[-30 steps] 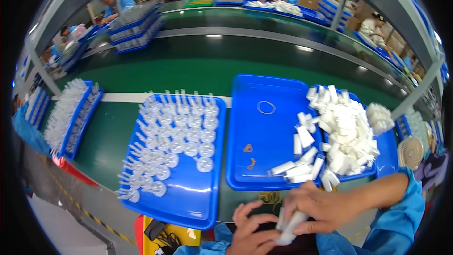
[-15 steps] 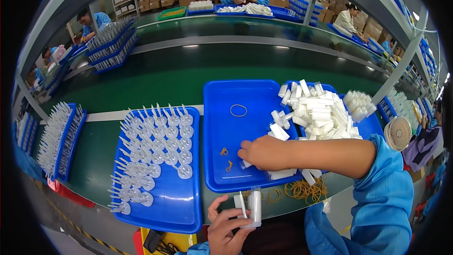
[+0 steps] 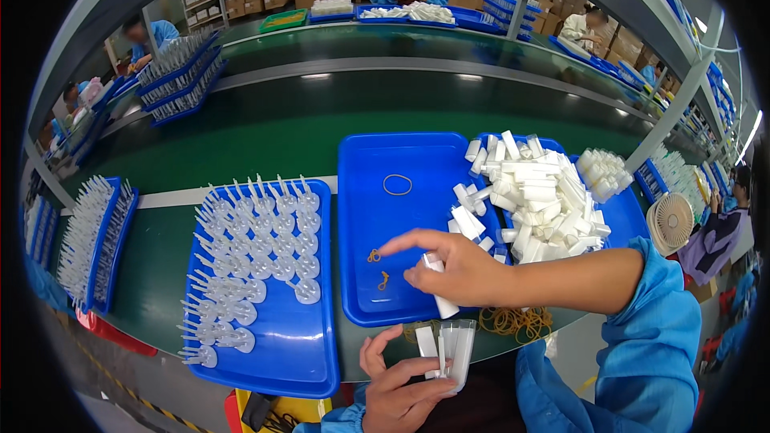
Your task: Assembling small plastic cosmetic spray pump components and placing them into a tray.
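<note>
Head view: both hands occupied with plastic parts at the near edge of a green workbench.

At the left, clear stemmed parts fill a stack of tilted blue trays. Next to the right, a shallow blue tray carries rows of clear domed pieces, stems pointing upward; its near right portion is bare.

Left hand is at the near edge, right of that tray. Its thumb and fingers are closed around a clear flared sleeve and a slim white piece, side by side and both roughly upright.

Beyond it, a second blue tray contains one loose rubber band and two small twisted bands. Right hand is above this tray's near right part, index finger extended leftward, the thumb and other fingers narrowed on a white tube. The hand covers the tube's middle; exact finger contact cannot be told.

Further right, a heap of yellowish rubber bands is on the bench near the forearm. Beyond the forearm, white tubes are piled in a third tray, with a bundle of clear-and-white tubes beside them. A round beige fan is at far right.
</note>
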The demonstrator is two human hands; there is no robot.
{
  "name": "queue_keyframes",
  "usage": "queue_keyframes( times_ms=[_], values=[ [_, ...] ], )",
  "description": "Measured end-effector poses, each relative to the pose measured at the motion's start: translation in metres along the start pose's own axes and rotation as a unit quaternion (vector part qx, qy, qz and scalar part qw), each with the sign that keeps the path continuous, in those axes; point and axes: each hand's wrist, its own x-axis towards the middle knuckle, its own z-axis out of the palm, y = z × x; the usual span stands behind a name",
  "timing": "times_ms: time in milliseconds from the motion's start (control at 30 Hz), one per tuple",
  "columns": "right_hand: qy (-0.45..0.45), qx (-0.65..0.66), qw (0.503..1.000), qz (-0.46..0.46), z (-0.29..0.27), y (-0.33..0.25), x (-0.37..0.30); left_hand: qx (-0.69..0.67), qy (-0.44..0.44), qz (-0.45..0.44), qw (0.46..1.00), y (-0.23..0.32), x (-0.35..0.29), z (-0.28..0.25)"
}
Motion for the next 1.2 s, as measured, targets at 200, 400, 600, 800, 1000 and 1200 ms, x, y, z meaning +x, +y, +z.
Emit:
queue_keyframes(
  times_ms=[200, 400, 600, 800, 1000, 1200],
  values=[
    [-0.029, 0.088, 0.985, 0.149, 0.004, 0.0, -0.008, 0.067, 0.007, 0.01, 0.998, 0.005, 0.0, 0.003],
    [-0.045, 0.179, 0.957, 0.225, -0.003, 0.004, -0.015, 0.019, 0.007, -0.032, 0.999, 0.001, -0.002, 0.001],
    [-0.125, -0.145, 0.981, 0.04, -0.021, -0.018, -0.026, 0.022, 0.014, -0.069, 0.997, 0.005, -0.006, 0.005],
    [-0.175, -0.104, 0.978, 0.044, -0.03, -0.027, -0.047, 0.07, -0.019, 0.014, 0.997, 0.004, -0.011, 0.01],
    [-0.166, -0.147, 0.975, 0.008, -0.027, -0.018, -0.062, 0.075, -0.019, 0.034, 0.996, 0.011, -0.009, 0.013],
    [-0.196, -0.165, 0.966, -0.025, -0.013, -0.012, -0.084, 0.049, 0.071, 0.08, 0.993, 0.007, -0.019, 0.022]
  ],
)
